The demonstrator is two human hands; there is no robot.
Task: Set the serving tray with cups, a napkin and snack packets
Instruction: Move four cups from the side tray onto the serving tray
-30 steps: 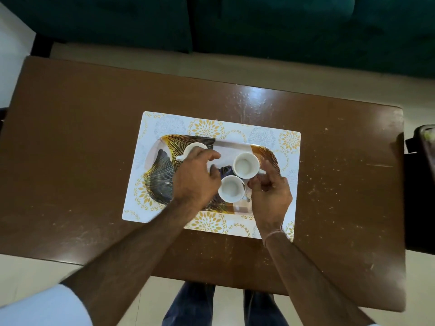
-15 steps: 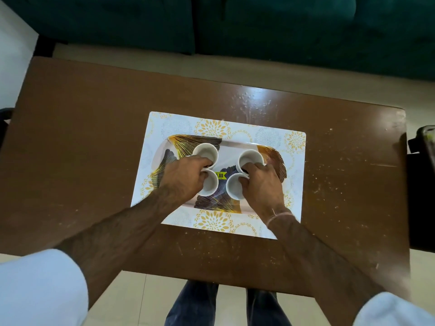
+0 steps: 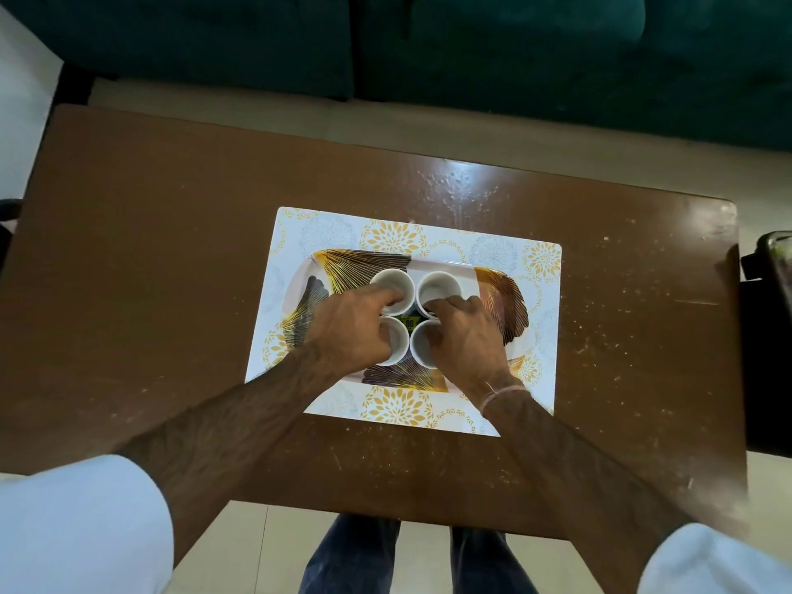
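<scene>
A serving tray [image 3: 499, 289] with a gold and dark leaf pattern lies on a white placemat [image 3: 542, 259] printed with yellow flowers. Several white cups stand close together in a square at the tray's middle: far left cup [image 3: 392, 280], far right cup [image 3: 439, 285], near left cup [image 3: 396, 340], near right cup [image 3: 422, 345]. My left hand [image 3: 347, 327] rests over the two left cups with fingers on their rims. My right hand [image 3: 465, 336] covers the two right cups the same way. No napkin or snack packets are in view.
The placemat lies on a brown wooden table [image 3: 171, 293] with scratches and crumbs. A dark green sofa [image 3: 514, 49] stands beyond the far edge. A dark object [image 3: 771, 293] sits past the table's right edge. My legs [image 3: 411, 559] show below the near edge.
The cups were spread apart a second ago; both hands have pushed them together into a tight square. My hands now sit closer to each other over the cups.
</scene>
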